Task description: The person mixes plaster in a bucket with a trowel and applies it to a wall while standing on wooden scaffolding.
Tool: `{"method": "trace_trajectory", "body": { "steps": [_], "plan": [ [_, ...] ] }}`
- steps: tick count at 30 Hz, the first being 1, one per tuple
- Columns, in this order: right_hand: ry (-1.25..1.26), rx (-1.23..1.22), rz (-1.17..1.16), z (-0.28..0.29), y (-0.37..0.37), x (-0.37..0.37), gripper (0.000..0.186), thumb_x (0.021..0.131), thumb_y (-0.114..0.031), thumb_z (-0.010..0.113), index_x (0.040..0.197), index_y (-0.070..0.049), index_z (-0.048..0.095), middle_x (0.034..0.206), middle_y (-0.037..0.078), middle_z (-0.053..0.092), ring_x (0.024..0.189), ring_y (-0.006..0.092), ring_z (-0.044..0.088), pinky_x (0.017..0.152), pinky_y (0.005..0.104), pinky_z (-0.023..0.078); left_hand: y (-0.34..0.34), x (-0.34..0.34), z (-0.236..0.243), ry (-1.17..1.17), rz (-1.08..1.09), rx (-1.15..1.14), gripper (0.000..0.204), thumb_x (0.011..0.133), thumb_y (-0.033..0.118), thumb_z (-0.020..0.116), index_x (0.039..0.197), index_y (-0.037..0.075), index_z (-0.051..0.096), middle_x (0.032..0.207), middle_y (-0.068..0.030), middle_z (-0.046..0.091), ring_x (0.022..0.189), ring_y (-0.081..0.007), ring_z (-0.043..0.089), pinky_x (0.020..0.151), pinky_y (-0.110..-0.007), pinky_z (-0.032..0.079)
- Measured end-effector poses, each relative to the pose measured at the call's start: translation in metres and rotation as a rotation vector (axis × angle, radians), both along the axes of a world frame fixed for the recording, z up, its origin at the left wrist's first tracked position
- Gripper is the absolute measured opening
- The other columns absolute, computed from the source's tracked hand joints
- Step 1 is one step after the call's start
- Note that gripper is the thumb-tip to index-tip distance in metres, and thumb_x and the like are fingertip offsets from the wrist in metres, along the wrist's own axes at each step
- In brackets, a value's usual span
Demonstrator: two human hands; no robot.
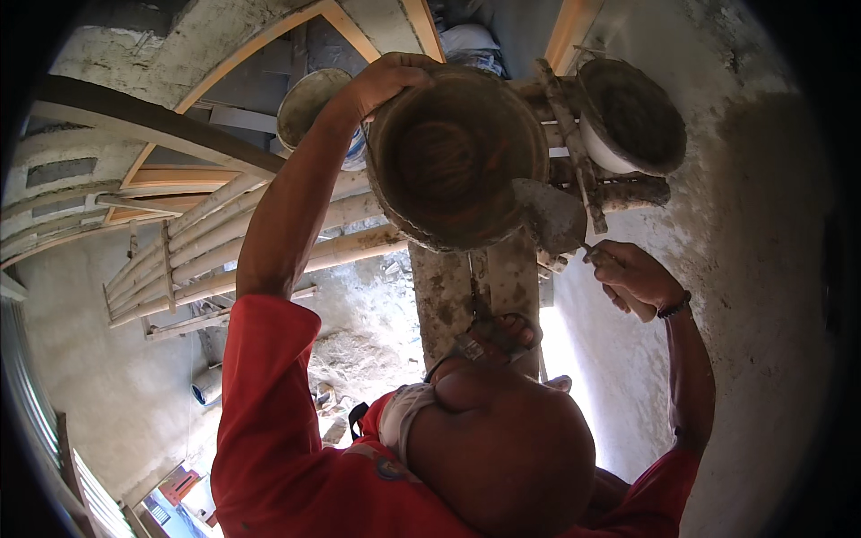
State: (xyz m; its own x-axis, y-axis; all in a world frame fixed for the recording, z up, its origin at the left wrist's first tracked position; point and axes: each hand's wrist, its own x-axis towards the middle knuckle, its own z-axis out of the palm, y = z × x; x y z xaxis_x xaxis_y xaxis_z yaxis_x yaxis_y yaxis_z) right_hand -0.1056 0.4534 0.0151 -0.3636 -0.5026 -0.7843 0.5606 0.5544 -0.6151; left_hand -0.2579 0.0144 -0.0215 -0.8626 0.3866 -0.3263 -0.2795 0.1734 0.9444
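My left hand (395,82) grips the upper left rim of a mortar-crusted bucket (457,152). The bucket's round mouth faces up, showing a dark inside with a thin smeared residue. In my right hand (632,278) is a trowel (554,215), held by its handle, the end of which sticks out below my fingers. The grey-coated blade lies at the bucket's lower right rim and overlaps it; whether they touch I cannot tell. A second bucket (637,117), white outside, holds grey mortar to the right. Behind my left forearm stands another bucket (309,108), partly hidden.
Bamboo poles (314,251) form a scaffold on the left, with a rough stick (574,143) beside the mortar bucket. My sandalled foot (502,339) is on a stained plank (439,296). A plastered wall (753,314) rises close on the right. Rubble (332,403) lies far below.
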Motion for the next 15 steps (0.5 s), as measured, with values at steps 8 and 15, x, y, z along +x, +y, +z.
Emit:
{"method": "trace_trajectory", "body": {
  "steps": [8, 15],
  "plan": [
    [-0.216, -0.128, -0.062, -0.012, -0.02, 0.017, 0.029, 0.093, -0.022, 0.055, 0.116, -0.005, 0.055, 0.067, 0.005, 0.056, 0.049, 0.0147, 0.054, 0.042, 0.0301, 0.046, 0.024, -0.013, 0.007, 0.009, 0.028, -0.143, 0.043, 0.078, 0.017, 0.067, 0.115, -0.005, 0.066, 0.099, -0.0124, 0.071, 0.084, -0.0197, 0.068, 0.081, -0.031, 0.054],
    [-0.258, -0.229, -0.113, -0.014, -0.032, 0.021, 0.031, 0.095, -0.024, 0.054, 0.119, -0.005, 0.055, 0.066, 0.006, 0.057, 0.048, 0.0144, 0.054, 0.042, 0.0295, 0.045, 0.051, -0.025, 0.017, -0.011, 0.043, -0.282, 0.034, 0.077, 0.021, 0.069, 0.104, 0.0, 0.072, 0.092, -0.0112, 0.071, 0.075, -0.0197, 0.068, 0.072, -0.032, 0.056]
  ]
}}
